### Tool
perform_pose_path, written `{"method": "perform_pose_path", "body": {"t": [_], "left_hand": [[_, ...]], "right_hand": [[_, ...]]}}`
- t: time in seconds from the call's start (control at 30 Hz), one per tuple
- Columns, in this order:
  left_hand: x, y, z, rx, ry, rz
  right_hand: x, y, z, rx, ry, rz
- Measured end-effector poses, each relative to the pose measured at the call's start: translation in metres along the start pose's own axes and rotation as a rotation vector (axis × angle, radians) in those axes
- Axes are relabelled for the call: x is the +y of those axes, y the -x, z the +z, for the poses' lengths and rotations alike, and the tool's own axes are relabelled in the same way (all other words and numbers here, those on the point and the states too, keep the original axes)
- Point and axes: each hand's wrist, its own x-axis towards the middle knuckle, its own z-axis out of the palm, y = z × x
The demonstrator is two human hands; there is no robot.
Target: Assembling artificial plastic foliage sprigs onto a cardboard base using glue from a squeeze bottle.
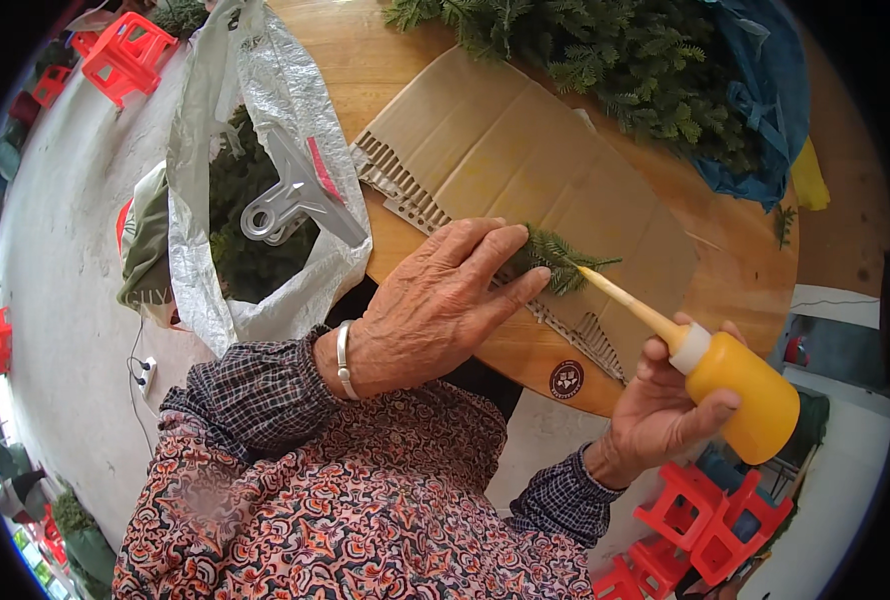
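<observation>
Between the thumb and fingers of my left hand [440, 290] is a small green fir sprig [557, 262], its thin tip pointing right. My right hand [670, 405] grips a yellow squeeze bottle [743, 393] with a white collar and a long tapered nozzle. The nozzle's end meets the sprig near its tip; whether anything flows out is too small to tell. Under both lies a sheet of brown cardboard [525, 140] with a torn, corrugated edge on the near side and faint yellow smears.
Fir branches [615, 60] heap at the back of the round wooden table [385, 40], beside a blue plastic bag [765, 110]. A silvery sack [295, 80] of greenery at left has a large metal clip [290, 205] on its rim. Red stools [710, 520] stand lower right.
</observation>
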Motion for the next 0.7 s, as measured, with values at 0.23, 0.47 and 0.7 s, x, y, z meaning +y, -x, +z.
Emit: {"method": "perform_pose_path", "body": {"t": [0.23, 0.47, 0.7], "left_hand": [[0.003, 0.001, 0.005, 0.018, 0.024, -0.013], [0.003, 0.001, 0.006, 0.019, 0.033, -0.019], [0.002, -0.003, 0.005, 0.002, 0.021, -0.008]], "right_hand": [[0.006, 0.006, 0.011, -0.081, 0.07, 0.0], [0.008, 0.006, 0.01, -0.051, 0.073, 0.015], [0.007, 0.0, 0.0, -0.034, 0.094, 0.027]]}}
